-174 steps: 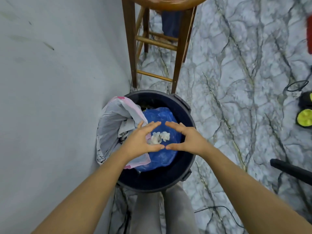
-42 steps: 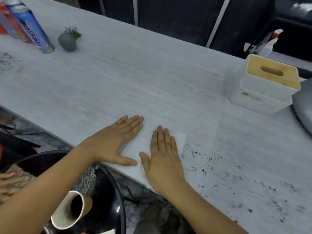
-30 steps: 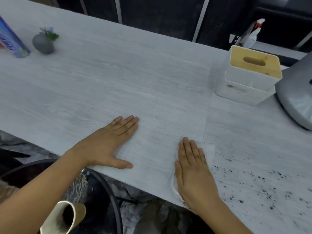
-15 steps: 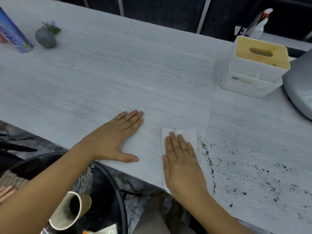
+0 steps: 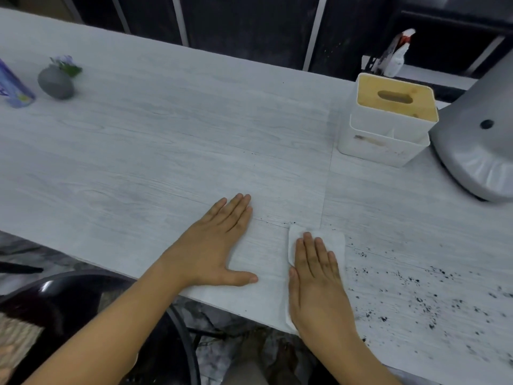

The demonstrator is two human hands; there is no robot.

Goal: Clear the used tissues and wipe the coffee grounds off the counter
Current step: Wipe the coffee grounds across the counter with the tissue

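Observation:
My right hand (image 5: 315,279) lies flat with straight fingers on a white tissue (image 5: 331,240) and presses it onto the pale grey wood-grain counter (image 5: 155,151) near the front edge. Black coffee grounds (image 5: 410,295) are scattered over the counter to the right of the tissue. My left hand (image 5: 213,245) rests flat on the counter just left of the tissue, fingers straight and thumb out, holding nothing.
A white tissue box with a wooden lid (image 5: 388,118) stands at the back right beside a grey appliance (image 5: 477,145). A small grey vase (image 5: 55,81) and a blue can (image 5: 14,90) sit far left. A black round stool (image 5: 83,315) is below the counter's front edge.
My right hand has slid the tissue slightly right, toward the coffee grounds, after sweeping left before that. My left hand has stayed flat in place. The view shifted a little.

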